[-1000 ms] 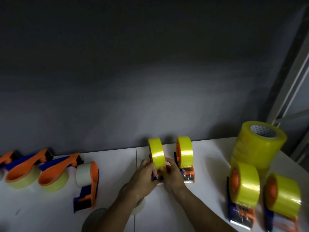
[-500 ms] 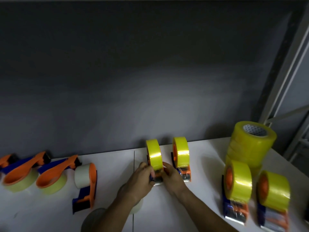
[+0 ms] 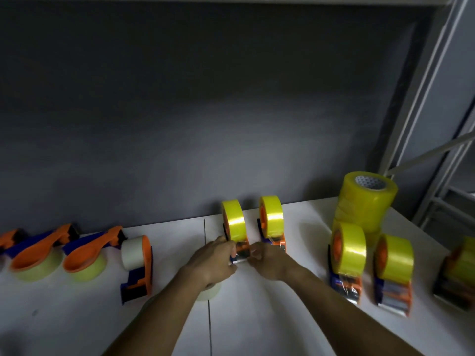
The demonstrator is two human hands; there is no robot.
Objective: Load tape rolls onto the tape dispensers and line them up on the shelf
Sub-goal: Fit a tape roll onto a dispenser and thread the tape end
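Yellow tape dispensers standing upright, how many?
4, maybe 5: one between the hands, one beside it, two at right; a blurred one at the frame edge.

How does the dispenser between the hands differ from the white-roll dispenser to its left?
The held dispenser carries a yellow roll; the white-roll dispenser carries a white one. The held dispenser sits by the back wall with the left hand and right hand at its front; the white-roll dispenser stands untouched, nearer the front. Both stand upright, orange and blue.
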